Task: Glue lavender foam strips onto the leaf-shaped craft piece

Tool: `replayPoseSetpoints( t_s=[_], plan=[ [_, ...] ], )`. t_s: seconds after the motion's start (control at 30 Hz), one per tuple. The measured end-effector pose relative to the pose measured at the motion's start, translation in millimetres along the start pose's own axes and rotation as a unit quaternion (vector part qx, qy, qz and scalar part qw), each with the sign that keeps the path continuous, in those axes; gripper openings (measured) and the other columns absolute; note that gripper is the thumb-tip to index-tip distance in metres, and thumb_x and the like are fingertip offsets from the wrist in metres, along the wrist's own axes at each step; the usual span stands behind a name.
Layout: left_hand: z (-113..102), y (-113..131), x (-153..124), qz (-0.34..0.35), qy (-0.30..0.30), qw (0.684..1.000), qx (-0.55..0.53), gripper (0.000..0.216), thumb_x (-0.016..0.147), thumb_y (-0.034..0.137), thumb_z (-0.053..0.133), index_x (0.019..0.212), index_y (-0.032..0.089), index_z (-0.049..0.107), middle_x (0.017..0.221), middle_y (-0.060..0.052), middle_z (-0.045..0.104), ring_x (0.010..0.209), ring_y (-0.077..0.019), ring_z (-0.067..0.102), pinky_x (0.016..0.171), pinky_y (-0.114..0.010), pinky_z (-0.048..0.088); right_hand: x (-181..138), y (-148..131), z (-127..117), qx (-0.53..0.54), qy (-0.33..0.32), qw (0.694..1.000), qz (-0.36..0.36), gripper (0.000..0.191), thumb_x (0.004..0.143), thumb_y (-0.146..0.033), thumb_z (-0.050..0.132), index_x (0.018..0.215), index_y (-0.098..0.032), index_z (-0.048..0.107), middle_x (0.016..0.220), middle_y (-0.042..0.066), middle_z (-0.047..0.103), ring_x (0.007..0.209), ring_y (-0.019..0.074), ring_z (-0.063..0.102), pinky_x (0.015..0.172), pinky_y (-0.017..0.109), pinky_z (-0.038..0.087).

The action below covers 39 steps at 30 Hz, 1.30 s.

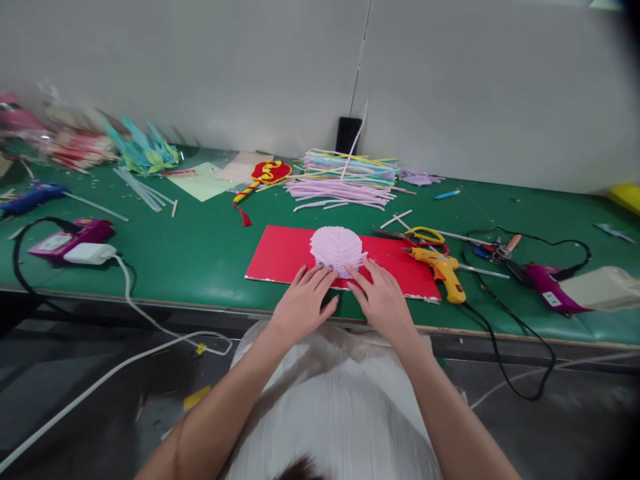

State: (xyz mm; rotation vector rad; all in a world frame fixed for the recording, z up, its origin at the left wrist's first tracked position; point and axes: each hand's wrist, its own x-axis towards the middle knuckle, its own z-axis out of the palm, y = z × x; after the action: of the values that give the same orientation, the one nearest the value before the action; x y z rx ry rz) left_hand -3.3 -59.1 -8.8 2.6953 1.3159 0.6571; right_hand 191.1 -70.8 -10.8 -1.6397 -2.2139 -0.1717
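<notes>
A green tabletop (215, 247) carries a red board (285, 250), with a heap of lilac and coloured fuzzy stems (345, 190) behind it. The left hand (303, 300) rests its fingers on the lower left of a ribbed lilac disc (337, 243), grip loosely open, clasping nothing; the right hand (385, 300) is at the lower right edge, and whether its grip pinches anything I cannot tell. The disc lies mid-board; a yellow glue gun (453, 283) and yellow-handled scissors (425, 235) lie to its right.
</notes>
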Motion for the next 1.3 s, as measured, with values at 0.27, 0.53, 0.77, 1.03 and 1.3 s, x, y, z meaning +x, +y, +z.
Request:
replayPoseSetpoints(
  t_s=[0.27,0.53,0.77,1.03,1.3],
  plan=[
    [-1,1,1,0.01,0.001,1.0,0.029,0.044,0.093,0.034,0.04,0.132,0.017,0.047,0.133,-0.009,0.052,0.124,-0.0258,0.045,0.11,-0.044,0.03,0,0,1,0.008,-0.002,1.0,0.003,0.042,0.095,-0.04,0.038,0.134,-0.029,0.05,0.142,0.012,0.045,0.128,0.0278,0.044,0.104,0.046,0.038],
    [-2,0,1,0.012,0.0,1.0,0.027,0.044,0.092,0.034,0.041,0.132,0.017,0.047,0.132,-0.009,0.052,0.123,-0.026,0.045,0.109,-0.044,0.031,-1,-2,-4,0.017,-0.013,1.0,0.005,0.046,0.095,-0.042,0.037,0.139,-0.03,0.043,0.154,0.005,0.027,0.141,0.0278,0.024,0.108,0.047,0.033],
    [-3,1,2,0.011,0.001,1.0,0.018,0.043,0.091,0.033,0.043,0.131,0.017,0.048,0.131,-0.01,0.053,0.124,-0.0256,0.045,0.109,-0.045,0.031,-1,0,0,0.039,-0.029,0.999,-0.001,0.049,0.094,-0.047,0.037,0.14,-0.03,0.04,0.152,0.006,0.03,0.139,0.0276,0.028,0.11,0.051,0.029],
    [-3,-4,3,-0.024,0.03,0.998,-0.056,0.038,0.093,0.032,0.043,0.128,0.02,0.048,0.134,-0.011,0.048,0.125,-0.0243,0.045,0.107,-0.045,0.037,11,27,0,0.199,0.081,0.976,0.036,0.036,0.096,-0.035,0.036,0.118,-0.024,0.062,0.123,0.009,0.058,0.116,0.0217,0.053,0.102,0.04,0.041],
    [-5,-2,12,-0.081,0.106,0.984,-0.119,0.025,0.092,0.021,0.042,0.113,0.02,0.055,0.125,-0.011,0.052,0.119,-0.0218,0.051,0.102,-0.041,0.045,41,37,-7,0.204,0.047,0.978,0.002,0.02,0.09,-0.031,0.051,0.092,-0.024,0.07,0.092,0.005,0.061,0.093,0.0214,0.056,0.087,0.038,0.047]
  ],
)
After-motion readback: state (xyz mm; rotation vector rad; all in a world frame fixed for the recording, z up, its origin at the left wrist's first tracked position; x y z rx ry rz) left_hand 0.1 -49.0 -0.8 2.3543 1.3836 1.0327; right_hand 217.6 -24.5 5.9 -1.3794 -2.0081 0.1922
